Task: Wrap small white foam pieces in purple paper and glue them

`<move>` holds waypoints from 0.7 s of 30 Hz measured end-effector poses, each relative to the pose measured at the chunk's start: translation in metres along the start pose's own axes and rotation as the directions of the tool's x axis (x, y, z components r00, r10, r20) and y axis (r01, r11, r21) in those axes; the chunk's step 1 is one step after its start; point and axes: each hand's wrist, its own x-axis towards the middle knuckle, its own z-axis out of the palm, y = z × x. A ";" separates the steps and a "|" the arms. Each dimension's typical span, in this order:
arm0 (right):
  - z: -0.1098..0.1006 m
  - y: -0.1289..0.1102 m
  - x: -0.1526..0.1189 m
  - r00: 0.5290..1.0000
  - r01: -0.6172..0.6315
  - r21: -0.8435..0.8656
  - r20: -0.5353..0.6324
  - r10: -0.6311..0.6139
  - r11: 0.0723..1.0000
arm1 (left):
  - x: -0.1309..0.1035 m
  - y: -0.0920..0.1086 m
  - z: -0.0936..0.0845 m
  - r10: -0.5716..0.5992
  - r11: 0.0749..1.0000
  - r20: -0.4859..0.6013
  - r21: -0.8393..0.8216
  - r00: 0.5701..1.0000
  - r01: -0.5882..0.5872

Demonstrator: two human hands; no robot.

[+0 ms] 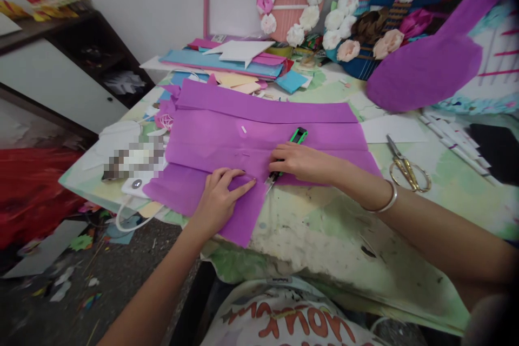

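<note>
Purple paper (pixel 203 130) in wide folded layers covers the middle of the table. My left hand (pixel 222 194) lies flat on its lower left flap, fingers stretched out and pressing it down. A green and black utility knife (pixel 299 135) is gripped in my right hand (pixel 298 162). Its blade points down and toward me, by the right edge of the flap, close to my left fingertips. Whether the blade is touching the paper I cannot tell. A small white piece (pixel 244 130) rests on the upper layers.
Gold-handled scissors (pixel 405 170) and white markers (pixel 458 143) lie to the right. A purple guitar-shaped cutout (pixel 430 70) leans behind them. Stacked coloured sheets (pixel 227 59) and flower-decorated paper guitars (pixel 292 0) are at the back. A white cable (pixel 121 216) hangs at the left edge.
</note>
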 end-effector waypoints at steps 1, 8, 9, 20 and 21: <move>0.000 -0.002 0.002 1.000 0.008 -0.003 0.000 -0.008 1.000 | 0.000 0.000 0.000 -0.005 1.000 0.005 -0.002 1.000 0.005; 0.000 -0.001 -0.001 1.000 -0.007 -0.022 0.022 0.008 1.000 | 0.000 0.001 -0.002 -0.037 0.999 0.027 -0.023 0.999 0.038; 0.001 0.001 -0.003 1.000 -0.014 -0.020 0.021 0.015 1.000 | 0.001 0.001 -0.002 -0.045 0.999 0.027 -0.029 0.999 0.046; -0.001 -0.006 0.009 0.999 0.022 0.011 0.034 -0.022 1.000 | 0.003 0.004 -0.005 -0.078 0.996 0.040 -0.033 0.996 0.079; -0.002 -0.007 0.011 0.999 0.031 0.010 0.038 -0.032 0.999 | 0.003 0.004 -0.005 -0.079 0.996 0.042 -0.029 0.996 0.080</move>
